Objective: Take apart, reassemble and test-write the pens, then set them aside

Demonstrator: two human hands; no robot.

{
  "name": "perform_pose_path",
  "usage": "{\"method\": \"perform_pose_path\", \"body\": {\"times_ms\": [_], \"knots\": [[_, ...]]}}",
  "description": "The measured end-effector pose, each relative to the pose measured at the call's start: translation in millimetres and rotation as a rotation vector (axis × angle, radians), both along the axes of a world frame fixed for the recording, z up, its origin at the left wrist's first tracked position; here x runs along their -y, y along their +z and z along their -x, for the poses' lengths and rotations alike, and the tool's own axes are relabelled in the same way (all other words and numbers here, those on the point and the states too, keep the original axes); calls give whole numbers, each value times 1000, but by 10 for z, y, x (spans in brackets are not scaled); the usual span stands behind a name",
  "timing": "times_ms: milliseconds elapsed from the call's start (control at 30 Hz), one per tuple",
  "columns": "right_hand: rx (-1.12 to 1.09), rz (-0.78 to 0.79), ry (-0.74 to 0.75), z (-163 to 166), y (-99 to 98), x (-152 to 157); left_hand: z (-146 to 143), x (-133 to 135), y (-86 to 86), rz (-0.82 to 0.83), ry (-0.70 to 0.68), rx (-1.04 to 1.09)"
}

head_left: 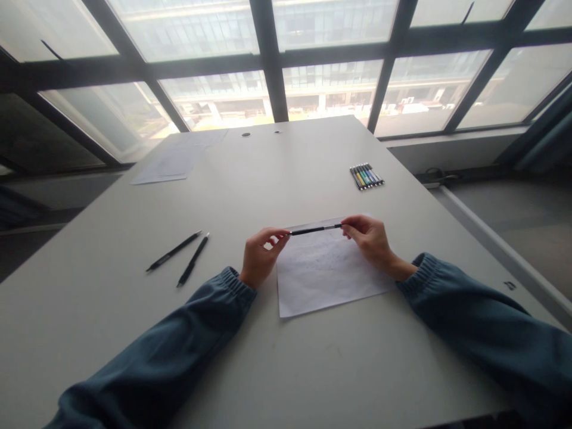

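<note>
A slim black pen (315, 229) is held level between my two hands, above the far part of a white sheet of paper (313, 292). My left hand (263, 255) pinches its left end, where a small silvery tip shows. At the right end, the fingers of my right hand (370, 239) close on the dark end, near a pale band on the barrel. Faint marks run across the paper below. Two black pens, one longer (174, 251) and one shorter (193, 260), lie on the table to the left of my left hand.
On the white table (277, 185), a row of several pens with coloured bands (367, 176) lies at the back right. More paper sheets (172, 158) rest at the back left. A small dark object (510, 285) lies near the right edge. Large windows (330, 89) stand beyond the table.
</note>
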State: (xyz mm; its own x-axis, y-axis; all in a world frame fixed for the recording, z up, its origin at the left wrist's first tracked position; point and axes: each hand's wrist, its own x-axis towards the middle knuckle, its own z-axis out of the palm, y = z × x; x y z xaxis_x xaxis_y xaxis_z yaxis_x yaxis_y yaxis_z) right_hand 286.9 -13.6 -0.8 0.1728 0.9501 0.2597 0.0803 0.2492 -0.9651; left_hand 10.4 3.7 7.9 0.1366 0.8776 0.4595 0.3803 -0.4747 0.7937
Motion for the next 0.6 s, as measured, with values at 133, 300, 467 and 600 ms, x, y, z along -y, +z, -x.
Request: {"method": "perform_pose_path", "body": {"times_ms": [133, 300, 467, 600], "knots": [[0, 4, 8, -2, 0, 1, 0, 1, 4, 6, -8, 17], [14, -2, 0, -7, -6, 2, -4, -5, 9, 3, -40, 34], [28, -9, -1, -4, 1, 2, -2, -8, 12, 11, -41, 37], [38, -10, -4, -2, 8, 5, 0, -7, 17, 25, -37, 33]]}}
